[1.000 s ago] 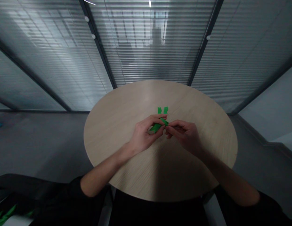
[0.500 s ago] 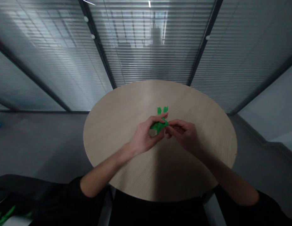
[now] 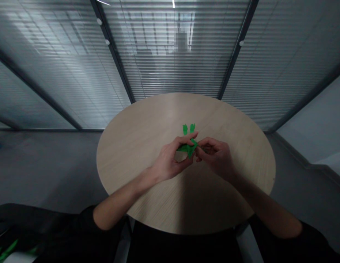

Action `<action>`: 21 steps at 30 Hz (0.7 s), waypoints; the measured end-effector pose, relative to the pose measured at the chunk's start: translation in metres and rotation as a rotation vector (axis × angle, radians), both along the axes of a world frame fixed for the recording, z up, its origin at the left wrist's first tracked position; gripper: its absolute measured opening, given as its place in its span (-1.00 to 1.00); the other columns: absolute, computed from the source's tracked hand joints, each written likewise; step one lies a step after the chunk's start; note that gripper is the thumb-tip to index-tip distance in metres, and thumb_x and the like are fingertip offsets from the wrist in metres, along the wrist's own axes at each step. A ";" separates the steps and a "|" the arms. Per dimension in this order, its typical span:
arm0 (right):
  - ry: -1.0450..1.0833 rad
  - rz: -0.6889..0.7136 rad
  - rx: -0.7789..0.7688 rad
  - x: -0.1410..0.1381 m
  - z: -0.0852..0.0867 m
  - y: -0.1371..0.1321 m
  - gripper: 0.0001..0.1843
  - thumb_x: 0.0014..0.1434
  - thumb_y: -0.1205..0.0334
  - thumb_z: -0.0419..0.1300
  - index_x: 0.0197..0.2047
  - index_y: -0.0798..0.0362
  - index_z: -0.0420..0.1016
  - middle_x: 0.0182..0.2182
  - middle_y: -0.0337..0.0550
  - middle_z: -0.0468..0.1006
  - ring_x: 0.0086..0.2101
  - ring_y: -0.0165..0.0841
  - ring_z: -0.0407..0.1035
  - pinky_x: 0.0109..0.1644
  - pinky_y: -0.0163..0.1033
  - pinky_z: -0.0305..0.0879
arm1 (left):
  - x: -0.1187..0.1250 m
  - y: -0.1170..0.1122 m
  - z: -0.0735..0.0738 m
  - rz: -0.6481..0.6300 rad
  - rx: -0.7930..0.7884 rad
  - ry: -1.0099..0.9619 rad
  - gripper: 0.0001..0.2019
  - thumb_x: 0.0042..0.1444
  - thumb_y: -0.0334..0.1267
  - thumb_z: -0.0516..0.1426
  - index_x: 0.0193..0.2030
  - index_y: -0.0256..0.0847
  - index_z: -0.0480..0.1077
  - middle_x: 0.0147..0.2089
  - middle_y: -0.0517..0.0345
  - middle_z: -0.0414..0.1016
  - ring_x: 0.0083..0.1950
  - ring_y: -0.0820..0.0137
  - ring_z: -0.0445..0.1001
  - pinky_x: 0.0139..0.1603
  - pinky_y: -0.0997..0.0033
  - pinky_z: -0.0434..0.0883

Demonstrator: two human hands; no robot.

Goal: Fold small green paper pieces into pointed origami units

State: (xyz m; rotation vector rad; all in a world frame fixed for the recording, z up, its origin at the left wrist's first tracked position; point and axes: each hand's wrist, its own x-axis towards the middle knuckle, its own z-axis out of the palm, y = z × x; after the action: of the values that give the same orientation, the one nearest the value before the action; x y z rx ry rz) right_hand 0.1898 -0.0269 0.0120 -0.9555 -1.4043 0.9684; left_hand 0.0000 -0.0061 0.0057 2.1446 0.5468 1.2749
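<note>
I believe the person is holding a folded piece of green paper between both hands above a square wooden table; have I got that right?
Not quite: the wooden table is round, not square, as the head view shows. The person's left hand and right hand do hold the folded green paper above it.

Our left hand (image 3: 167,160) lay to the left and our right hand (image 3: 215,155) to the right, with the folded paper (image 3: 188,147) between them, above the round wooden table (image 3: 137,160). Two paper tips (image 3: 188,128) stood just beyond our fingers (image 3: 186,136). Behind the table stood a glass partition (image 3: 170,65).
</note>
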 end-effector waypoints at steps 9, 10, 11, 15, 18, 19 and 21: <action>-0.023 0.022 0.008 0.001 -0.001 0.003 -0.79 0.13 0.09 0.44 -0.33 0.06 0.63 -0.53 -0.24 0.62 -0.59 -0.46 0.48 -0.53 -0.39 0.41 | 0.000 0.003 -0.002 0.014 0.058 -0.008 -0.65 0.22 -0.43 0.26 0.09 -0.12 0.30 0.39 -0.17 0.40 0.34 0.09 0.48 0.28 -0.03 0.50; -0.027 0.018 0.009 0.001 -0.001 0.003 -0.79 0.14 0.08 0.43 -0.34 0.06 0.63 -0.54 -0.24 0.62 -0.59 -0.45 0.48 -0.53 -0.39 0.41 | 0.000 0.003 -0.002 0.009 0.056 -0.006 -0.65 0.23 -0.43 0.26 0.09 -0.12 0.30 0.39 -0.17 0.40 0.34 0.09 0.48 0.27 -0.02 0.52; -0.030 0.014 0.011 0.001 -0.002 0.002 -0.78 0.14 0.08 0.43 -0.35 0.06 0.62 -0.54 -0.24 0.62 -0.59 -0.45 0.49 -0.53 -0.39 0.41 | 0.000 0.003 -0.002 0.007 0.054 -0.007 -0.66 0.23 -0.42 0.26 0.09 -0.12 0.30 0.39 -0.17 0.40 0.33 0.09 0.49 0.26 0.00 0.53; -0.008 0.006 0.024 0.001 -0.002 0.001 -0.74 0.14 0.05 0.44 -0.37 0.06 0.59 -0.55 -0.24 0.61 -0.61 -0.45 0.49 -0.55 -0.39 0.41 | 0.002 0.002 -0.002 0.020 0.053 -0.014 -0.68 0.25 -0.40 0.25 0.07 -0.12 0.30 0.38 -0.18 0.42 0.31 0.09 0.51 0.24 0.02 0.54; -0.003 -0.009 0.041 0.000 -0.001 0.000 -0.72 0.13 0.03 0.44 -0.38 0.06 0.58 -0.56 -0.25 0.60 -0.61 -0.44 0.49 -0.56 -0.39 0.41 | 0.002 0.001 -0.003 0.025 0.064 -0.009 -0.70 0.26 -0.41 0.24 0.07 -0.13 0.29 0.37 -0.21 0.42 0.31 0.09 0.51 0.25 0.00 0.53; -0.007 -0.016 0.046 0.000 -0.001 0.000 -0.73 0.13 0.04 0.44 -0.39 0.06 0.57 -0.56 -0.24 0.60 -0.61 -0.44 0.49 -0.56 -0.39 0.42 | 0.002 0.001 -0.002 0.025 0.066 -0.007 -0.69 0.26 -0.41 0.24 0.07 -0.13 0.29 0.37 -0.22 0.42 0.32 0.09 0.50 0.25 -0.01 0.53; -0.012 -0.042 0.055 -0.001 0.000 0.000 -0.75 0.14 0.06 0.43 -0.38 0.06 0.58 -0.56 -0.24 0.61 -0.60 -0.43 0.50 -0.55 -0.38 0.43 | 0.002 0.001 -0.001 0.035 0.076 -0.001 -0.66 0.25 -0.42 0.25 0.10 -0.12 0.28 0.38 -0.21 0.41 0.34 0.09 0.48 0.27 -0.03 0.51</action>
State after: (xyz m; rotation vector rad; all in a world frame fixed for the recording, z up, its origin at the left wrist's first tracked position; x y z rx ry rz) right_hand 0.1891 -0.0269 0.0120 -0.9476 -1.4091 0.8896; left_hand 0.0023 -0.0054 0.0047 2.2054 0.5451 1.3355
